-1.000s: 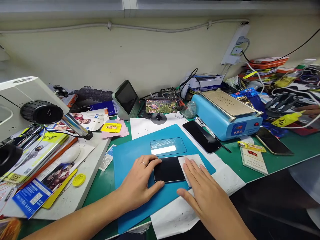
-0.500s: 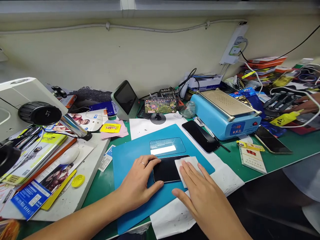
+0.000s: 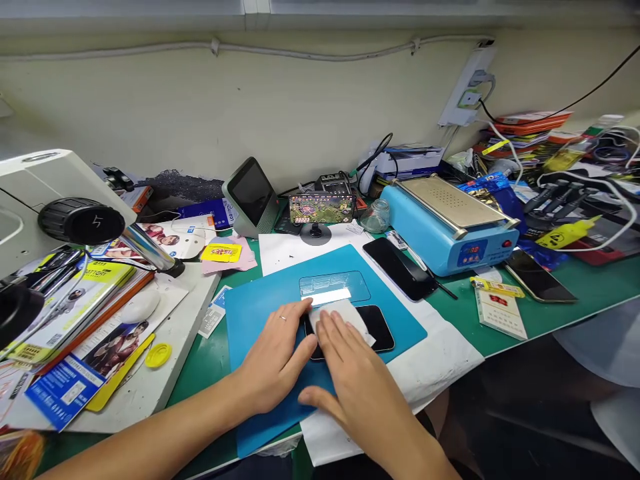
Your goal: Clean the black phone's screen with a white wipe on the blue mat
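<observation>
A black phone (image 3: 376,327) lies screen-up on a blue work mat (image 3: 260,307). My left hand (image 3: 273,360), a ring on one finger, rests on the mat with its fingers curled against the phone's left end. My right hand (image 3: 345,373) lies flat with fingers stretched out, pressing a white cloth (image 3: 340,313) onto the left half of the phone's screen. A clear screen protector (image 3: 334,288) lies on the mat just behind the phone.
A microscope (image 3: 55,207) and printed cards fill the left. A second black phone (image 3: 400,268) and a blue heating machine (image 3: 450,227) sit right of the mat. A small phone on a stand (image 3: 321,208) shows a game. Cables and tools crowd the far right.
My right hand has slid the white cloth leftward across the phone's screen, from its right end to its left half. Another person's hand at the far right has left the view.
</observation>
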